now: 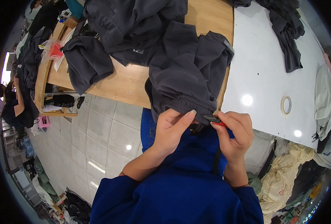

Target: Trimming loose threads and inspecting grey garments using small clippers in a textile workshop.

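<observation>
The dark grey garment (178, 71) lies over the near right corner of the wooden counter (130, 84), its gathered end hanging past the near edge toward the person's lap. The left hand (169, 128) pinches that end, thumb on top and fingers closed narrowly on the cloth; the right hand (238, 130) grips small snips (219, 123) between thumb and fingers — dark blades and a red part showing — with the blades pointing left, right beside the gathered band (189, 103). Whether the blades touch the cloth is hard to tell. The fabric looks smooth and matt, in soft folds, while the band is tightly ribbed. A heap of similar dark cloth (135, 22) covers the counter's far side, and another piece (87, 61) droops over its near edge, farther left. On the glossy white counter (255, 89) adjoining at the right, a ring-shaped roll of tape (282, 105) lies near the right edge. A small pale label (138, 51) shows on the heap — its writing too small to read.
</observation>
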A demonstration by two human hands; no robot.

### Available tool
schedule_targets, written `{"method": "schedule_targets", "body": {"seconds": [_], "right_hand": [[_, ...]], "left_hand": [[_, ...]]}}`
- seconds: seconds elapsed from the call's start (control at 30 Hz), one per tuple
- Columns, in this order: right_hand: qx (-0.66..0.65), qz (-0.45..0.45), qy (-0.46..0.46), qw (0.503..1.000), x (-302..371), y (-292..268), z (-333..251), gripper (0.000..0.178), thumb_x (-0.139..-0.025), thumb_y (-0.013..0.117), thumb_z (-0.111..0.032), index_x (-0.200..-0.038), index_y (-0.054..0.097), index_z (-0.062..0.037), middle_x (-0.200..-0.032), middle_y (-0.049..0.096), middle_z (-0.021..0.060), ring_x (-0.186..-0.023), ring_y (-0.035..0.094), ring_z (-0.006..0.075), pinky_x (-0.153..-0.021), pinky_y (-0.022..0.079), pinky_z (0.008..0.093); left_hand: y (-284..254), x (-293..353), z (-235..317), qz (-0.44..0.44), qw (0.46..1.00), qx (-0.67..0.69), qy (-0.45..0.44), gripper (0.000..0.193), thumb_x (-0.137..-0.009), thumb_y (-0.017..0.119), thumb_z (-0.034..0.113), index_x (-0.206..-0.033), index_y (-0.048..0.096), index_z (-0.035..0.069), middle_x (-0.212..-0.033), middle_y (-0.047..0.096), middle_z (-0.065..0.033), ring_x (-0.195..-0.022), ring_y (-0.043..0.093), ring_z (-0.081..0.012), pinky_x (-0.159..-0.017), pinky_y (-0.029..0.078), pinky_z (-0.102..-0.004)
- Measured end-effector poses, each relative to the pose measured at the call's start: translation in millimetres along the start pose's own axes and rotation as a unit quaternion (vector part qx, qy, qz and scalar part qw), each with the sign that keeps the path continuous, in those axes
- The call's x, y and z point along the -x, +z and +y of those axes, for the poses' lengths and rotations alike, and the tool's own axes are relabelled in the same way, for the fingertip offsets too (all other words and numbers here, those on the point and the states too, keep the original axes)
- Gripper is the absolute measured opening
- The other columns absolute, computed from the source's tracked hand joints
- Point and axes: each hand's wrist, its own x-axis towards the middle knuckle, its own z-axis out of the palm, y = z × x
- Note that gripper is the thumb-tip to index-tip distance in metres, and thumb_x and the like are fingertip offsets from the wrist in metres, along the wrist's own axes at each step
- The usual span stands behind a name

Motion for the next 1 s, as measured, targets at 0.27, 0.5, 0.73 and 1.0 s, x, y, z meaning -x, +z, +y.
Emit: {"method": "schedule_targets", "body": {"seconds": [0.27, 0.5, 0.73, 1.0], "right_hand": [[0.011, 0.003, 0.015, 1.0, 6, -4, -3, 0.033, -0.06, 0.078, -0.007, -0.092, 0.07, -0.0081, -0.079, 0.062, 0.0028, -0.067, 0.052, 0.0168, -0.059, 0.04, 0.0262], [0.025, 0.015, 0.019, 0.999, 9, -1, -5, 0.033, -0.06, 0.078, -0.007, -0.092, 0.07, -0.0085, -0.079, 0.062, 0.0028, -0.066, 0.052, 0.0169, -0.058, 0.041, 0.0259], [0.026, 0.017, 0.031, 0.999, 12, -1, -6, 0.035, -0.06, 0.078, -0.006, -0.094, 0.07, -0.0085, -0.079, 0.062, 0.0034, -0.067, 0.053, 0.0168, -0.058, 0.042, 0.0256], [0.025, 0.025, 0.028, 0.999, 14, 0, -4, 0.035, -0.06, 0.078, -0.006, -0.094, 0.07, -0.0086, -0.079, 0.063, 0.0033, -0.067, 0.053, 0.0167, -0.058, 0.042, 0.0251]], "left_hand": [[-4, 2, -7, -0.018, 0.999, -0.01, 0.026, 0.022, -0.093, 0.046, 0.006, -0.112, 0.055, -0.003, -0.109, 0.06, -0.013, -0.098, 0.059, -0.0187, -0.088, 0.048, -0.0341], [-3, 4, -8, -0.008, 1.0, -0.009, 0.026, 0.022, -0.093, 0.046, 0.007, -0.112, 0.055, -0.002, -0.108, 0.061, -0.0127, -0.097, 0.06, -0.0188, -0.087, 0.048, -0.0338], [0, 5, -7, 0.01, 1.0, 0.001, 0.017, 0.021, -0.093, 0.049, 0.008, -0.11, 0.057, -0.001, -0.105, 0.062, -0.0103, -0.093, 0.06, -0.0154, -0.084, 0.048, -0.0296], [-1, 5, -9, -0.003, 1.0, -0.01, 0.019, 0.022, -0.094, 0.045, 0.008, -0.112, 0.055, -0.001, -0.108, 0.061, -0.0124, -0.097, 0.06, -0.0188, -0.085, 0.049, -0.0331]]}}
